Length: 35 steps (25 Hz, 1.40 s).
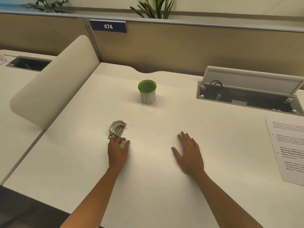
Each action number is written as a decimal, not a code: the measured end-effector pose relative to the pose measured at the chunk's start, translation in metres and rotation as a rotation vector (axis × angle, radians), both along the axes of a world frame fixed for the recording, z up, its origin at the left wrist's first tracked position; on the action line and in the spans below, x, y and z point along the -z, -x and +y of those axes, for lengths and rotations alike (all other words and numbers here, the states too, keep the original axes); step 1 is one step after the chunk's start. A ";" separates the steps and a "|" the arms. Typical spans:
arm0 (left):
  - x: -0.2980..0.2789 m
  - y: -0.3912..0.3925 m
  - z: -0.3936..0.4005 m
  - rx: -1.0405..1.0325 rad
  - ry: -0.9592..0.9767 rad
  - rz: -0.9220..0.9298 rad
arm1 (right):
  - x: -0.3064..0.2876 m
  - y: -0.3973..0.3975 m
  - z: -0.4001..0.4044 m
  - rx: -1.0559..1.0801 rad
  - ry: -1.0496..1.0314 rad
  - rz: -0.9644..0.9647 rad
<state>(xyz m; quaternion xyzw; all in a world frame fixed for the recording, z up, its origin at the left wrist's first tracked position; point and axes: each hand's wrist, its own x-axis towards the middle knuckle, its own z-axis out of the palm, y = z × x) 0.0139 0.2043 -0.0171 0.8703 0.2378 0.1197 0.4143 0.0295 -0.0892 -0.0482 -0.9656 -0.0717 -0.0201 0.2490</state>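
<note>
Left hand (117, 153) is stretched forward, fingertips at the near end of the hole punch (117, 128). The punch lies flat on the tabletop (148, 186) just ahead of that hand. Fingers are loosely extended and the thumb is splayed to the right, off the punch. There's no grip round it, just contact at most; can't tell if the fingertips press or only touch.

Right hand (189, 152) is flat, palm down, fingers straight and a bit spread. It holds nothing and sits well to the right of the punch.

A green-rimmed cup (147, 94) marked BIN stands upright well beyond both hands, roughly between them. A tiny white speck (132, 124) lies just right of the punch, ahead of the left thumb; maybe a paper chad, too small to be sure. A printed sheet (289, 148) lies well right of the right hand, partly cut off by the frame.

Risks, as I judge them:
- **Sliding:** contact is on the near end only, so a push could skid or pivot the punch away on the smooth tabletop, since the right hand isn't bracing it.
- **Poor grip:** a pinch at one end of a metal tool could let it tip or drop on lifting.
- **Spilled chads:** a tilted lift might spill them; the underside isn't visible.
- **Cup:** it looks light, and a careless reach toward it could knock it over.
</note>
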 end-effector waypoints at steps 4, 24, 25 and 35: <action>-0.002 -0.003 -0.002 -0.032 0.012 0.001 | 0.001 0.000 0.000 0.006 0.001 0.001; 0.002 -0.009 -0.010 0.034 -0.094 0.114 | -0.002 -0.003 0.002 0.003 -0.045 0.005; 0.005 -0.007 -0.008 0.046 -0.084 0.068 | -0.004 -0.007 0.004 0.010 -0.070 0.006; 0.021 0.005 -0.007 0.067 -0.041 -0.098 | -0.031 -0.067 0.101 -0.249 -0.360 0.195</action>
